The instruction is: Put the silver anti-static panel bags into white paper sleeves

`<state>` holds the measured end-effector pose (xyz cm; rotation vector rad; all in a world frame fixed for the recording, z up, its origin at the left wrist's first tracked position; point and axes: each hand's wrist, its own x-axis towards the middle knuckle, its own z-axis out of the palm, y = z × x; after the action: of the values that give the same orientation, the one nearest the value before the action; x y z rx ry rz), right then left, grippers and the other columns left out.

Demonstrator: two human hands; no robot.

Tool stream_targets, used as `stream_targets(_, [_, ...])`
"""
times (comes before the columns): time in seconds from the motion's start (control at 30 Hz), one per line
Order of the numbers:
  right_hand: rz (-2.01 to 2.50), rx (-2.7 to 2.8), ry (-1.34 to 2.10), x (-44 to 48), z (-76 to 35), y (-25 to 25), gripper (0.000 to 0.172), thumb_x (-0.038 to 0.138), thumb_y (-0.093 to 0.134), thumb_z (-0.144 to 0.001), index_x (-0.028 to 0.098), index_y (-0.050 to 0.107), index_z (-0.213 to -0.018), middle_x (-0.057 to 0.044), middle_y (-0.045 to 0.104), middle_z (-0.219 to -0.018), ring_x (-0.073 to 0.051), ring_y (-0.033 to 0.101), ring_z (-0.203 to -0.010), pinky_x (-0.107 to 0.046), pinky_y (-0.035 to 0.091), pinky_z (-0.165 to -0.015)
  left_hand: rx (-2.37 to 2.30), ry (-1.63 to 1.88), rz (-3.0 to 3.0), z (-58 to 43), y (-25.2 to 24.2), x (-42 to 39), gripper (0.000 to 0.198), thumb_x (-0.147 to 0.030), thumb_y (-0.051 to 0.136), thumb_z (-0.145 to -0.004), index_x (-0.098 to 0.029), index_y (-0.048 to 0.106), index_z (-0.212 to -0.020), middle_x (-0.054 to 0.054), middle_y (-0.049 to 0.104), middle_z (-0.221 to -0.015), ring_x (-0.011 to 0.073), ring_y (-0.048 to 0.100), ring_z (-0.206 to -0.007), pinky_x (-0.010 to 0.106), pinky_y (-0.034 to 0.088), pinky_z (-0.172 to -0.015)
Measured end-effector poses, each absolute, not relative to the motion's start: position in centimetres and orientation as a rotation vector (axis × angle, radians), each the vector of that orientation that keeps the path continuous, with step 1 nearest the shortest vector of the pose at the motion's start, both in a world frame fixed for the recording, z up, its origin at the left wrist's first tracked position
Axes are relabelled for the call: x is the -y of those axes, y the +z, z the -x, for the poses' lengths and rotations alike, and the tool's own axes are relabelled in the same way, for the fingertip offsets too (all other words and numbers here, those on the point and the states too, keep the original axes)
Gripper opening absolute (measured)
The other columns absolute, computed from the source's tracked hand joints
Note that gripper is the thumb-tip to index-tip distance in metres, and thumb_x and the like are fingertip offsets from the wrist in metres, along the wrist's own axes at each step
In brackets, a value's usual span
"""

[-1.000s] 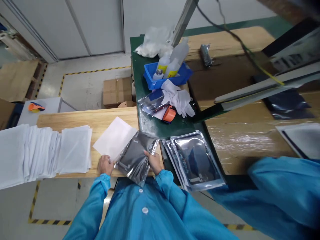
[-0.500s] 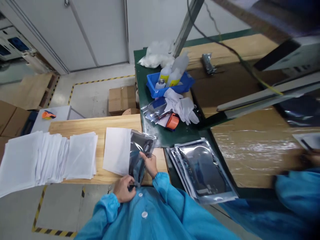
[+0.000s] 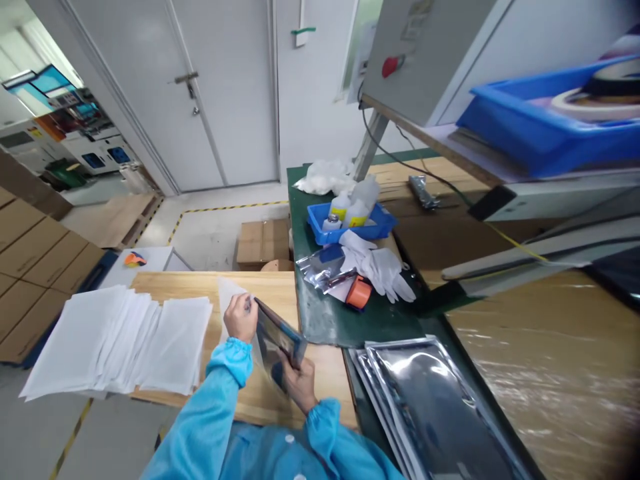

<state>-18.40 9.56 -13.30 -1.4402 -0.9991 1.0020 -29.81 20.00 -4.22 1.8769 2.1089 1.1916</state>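
A dark, shiny flat panel (image 3: 281, 331) is tilted up off the wooden table between my hands. My left hand (image 3: 241, 318) has its fingers closed on the panel's upper left corner. My right hand (image 3: 299, 383) grips the lower right side, thumb lying across its face. Behind the panel, and partly hidden by it, is a thin white sheet or sleeve (image 3: 227, 293); I cannot tell whether my left fingers pinch it too. To the right, a stack of panels in shiny silvery bags (image 3: 425, 407) lies on the green-topped table.
Fanned white sleeves (image 3: 95, 340) cover the left of the wooden table (image 3: 320, 380). On the green mat (image 3: 320, 320) are a blue tray (image 3: 317, 233) with bottles, white gloves (image 3: 373, 267) and an orange tape roll (image 3: 359, 293). A shelf with a blue bin (image 3: 540, 133) juts in at upper right.
The panel has been lifted from lying flat to a tilt. My left hand has moved from its near edge up to the far left corner. The camera view has tilted upward.
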Motion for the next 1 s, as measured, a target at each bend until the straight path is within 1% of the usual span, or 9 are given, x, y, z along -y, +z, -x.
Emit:
stream_targets(0.17, [1.358,1.121,0.977,-9.9,17.6,-14.7,0.028,0.047,0.059,-0.076,0.022,0.072,-0.073,-0.007,0.07,-0.068,-0.026,0.066,-0.062,-0.038,0.054,-0.065,-1.964,1.298,-2.062,30.2,-4.7,-19.8,0.018,-0.02,0.052,-0.082,-0.019,0.07,-0.083,0.007,0.069,-0.08,0.0145,0.062,-0.065,0.026,0.049,-0.069])
stream_targets(0.37, [1.168,1.263,0.766,-10.1,17.3,-15.2,0.021,0.031,0.056,-0.08,0.018,0.072,-0.082,-0.008,0.073,-0.072,-0.022,0.068,-0.061,-0.031,0.055,-0.057,-1.782,1.276,-2.276,30.0,-4.4,-19.0,0.018,-0.017,0.052,-0.083,-0.019,0.07,-0.082,0.006,0.069,-0.078,0.0155,0.064,-0.071,0.028,0.053,-0.071])
stream_targets(0.53, [1.258,1.109,0.838,-10.0,17.7,-14.6,0.022,0.035,0.061,-0.075,0.018,0.064,-0.061,-0.001,0.061,-0.048,-0.016,0.055,-0.043,-0.026,0.047,-0.045,-1.381,1.133,-2.553,27.2,-2.9,-16.4,0.021,-0.015,0.048,-0.086,-0.018,0.068,-0.082,0.005,0.067,-0.073,0.0156,0.064,-0.072,0.028,0.055,-0.068])
stream_targets(0.63, [1.314,0.959,0.888,-10.7,17.3,-13.7,0.03,0.042,0.065,-0.068,0.018,0.059,-0.052,0.0,0.055,-0.042,-0.014,0.049,-0.04,-0.025,0.042,-0.04,-1.157,1.093,-2.549,25.6,-3.0,-14.2,0.021,-0.015,0.047,-0.087,-0.018,0.067,-0.092,0.006,0.069,-0.081,0.0152,0.065,-0.077,0.027,0.055,-0.073])
stream_targets(0.7, [1.335,0.896,0.884,-11.6,16.5,-12.8,0.032,0.045,0.064,-0.07,0.016,0.061,-0.056,-0.002,0.058,-0.046,-0.015,0.052,-0.044,-0.026,0.043,-0.041,-1.226,1.15,-2.39,25.9,-3.6,-13.2,0.02,-0.019,0.051,-0.087,-0.019,0.066,-0.099,0.007,0.07,-0.09,0.0158,0.066,-0.084,0.029,0.055,-0.079])
stream_targets(0.77, [1.364,0.798,0.869,-12.4,15.4,-11.7,0.033,0.045,0.063,-0.073,0.013,0.064,-0.065,-0.006,0.065,-0.058,-0.017,0.058,-0.053,-0.028,0.048,-0.049,-1.552,1.266,-2.033,27.6,-4.4,-12.8,0.02,-0.028,0.058,-0.085,-0.019,0.066,-0.1,0.01,0.069,-0.095,0.0184,0.065,-0.089,0.032,0.055,-0.081])
stream_targets(0.87, [1.415,0.567,0.902,-13.3,13.8,-10.2,0.033,0.044,0.071,-0.066,0.012,0.064,-0.069,-0.007,0.067,-0.066,-0.019,0.061,-0.061,-0.03,0.051,-0.058,-1.924,1.357,-1.161,31.0,-5.3,-13.1,0.041,-0.044,0.071,-0.073,-0.016,0.063,-0.102,0.013,0.067,-0.101,0.0218,0.065,-0.089,0.034,0.055,-0.073])
stream_targets(0.93, [1.407,0.414,0.961,-13.6,13.2,-9.5,0.034,0.044,0.076,-0.06,0.014,0.062,-0.065,-0.003,0.065,-0.062,-0.018,0.06,-0.059,-0.03,0.051,-0.055,-1.726,1.275,-0.747,32.5,-5.4,-13.5,0.054,-0.053,0.072,-0.067,-0.015,0.062,-0.105,0.014,0.068,-0.102,0.0225,0.066,-0.089,0.033,0.054,-0.069])
stream_targets(1.0, [1.339,0.317,1.006,-13.7,13.0,-9.2,0.033,0.042,0.077,-0.057,0.015,0.062,-0.069,-0.001,0.065,-0.062,-0.017,0.06,-0.059,-0.029,0.051,-0.055,-1.421,1.196,-0.581,32.9,-5.3,-13.7,0.057,-0.057,0.074,-0.063,-0.014,0.065,-0.099,0.012,0.071,-0.095,0.0226,0.067,-0.086,0.033,0.054,-0.07])
